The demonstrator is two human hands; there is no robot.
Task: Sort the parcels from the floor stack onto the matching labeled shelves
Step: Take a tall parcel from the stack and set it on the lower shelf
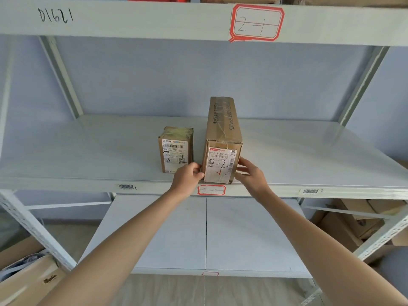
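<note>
A long brown parcel (223, 138) marked "2-2" lies on the middle shelf (88, 155), its labelled end at the front edge. My left hand (187, 176) grips its lower left corner with curled fingers. My right hand (249, 172) holds its right side, fingers against the cardboard. A smaller taped parcel (175, 149), also marked "2-2", stands upright just left of it. A red-bordered tag (211, 190) sits on the shelf's front rail right under the long parcel.
The rail of the shelf above carries a red-bordered "2-1" tag (257, 23). A lower shelf (242, 235) shows below my arms. Cardboard boxes (348, 221) lie behind the rack at right, and another box (26, 274) stands at bottom left.
</note>
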